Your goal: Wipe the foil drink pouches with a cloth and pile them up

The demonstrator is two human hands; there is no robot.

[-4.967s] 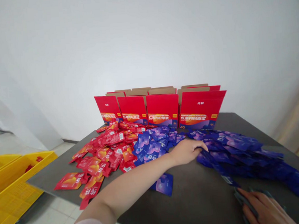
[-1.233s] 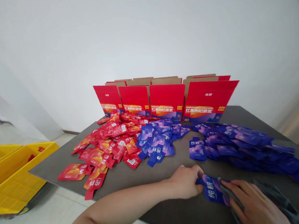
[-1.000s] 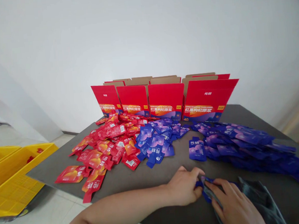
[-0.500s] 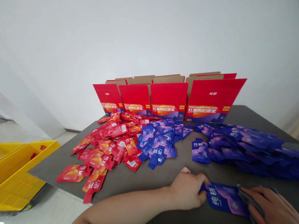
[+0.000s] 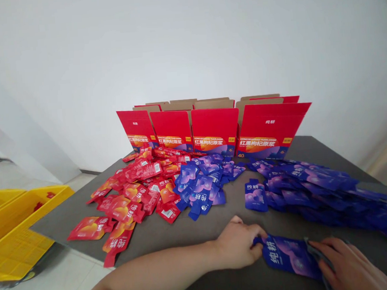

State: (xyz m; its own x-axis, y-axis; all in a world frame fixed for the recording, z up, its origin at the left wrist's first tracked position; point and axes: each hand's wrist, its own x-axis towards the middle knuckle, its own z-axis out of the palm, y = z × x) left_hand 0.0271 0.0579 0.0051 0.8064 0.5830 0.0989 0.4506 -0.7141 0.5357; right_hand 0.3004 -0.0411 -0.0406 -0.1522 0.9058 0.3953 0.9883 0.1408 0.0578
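A blue sachet lies flat on the dark table near its front edge. My left hand pinches its left end with closed fingers. My right hand presses a grey cloth onto the sachet's right end, fingers curled over the cloth. A large heap of blue sachets spreads to the right behind my hands. One blue sachet lies alone at the edge of that heap.
A pile of red sachets covers the left of the table, with a smaller blue pile beside it. Several open red cartons stand in a row at the back. Yellow crates sit on the floor at left.
Five seconds ago my left hand reached into the far blue heap. It has since pulled one sachet to the front edge, and my right hand rubs the cloth back and forth over it.
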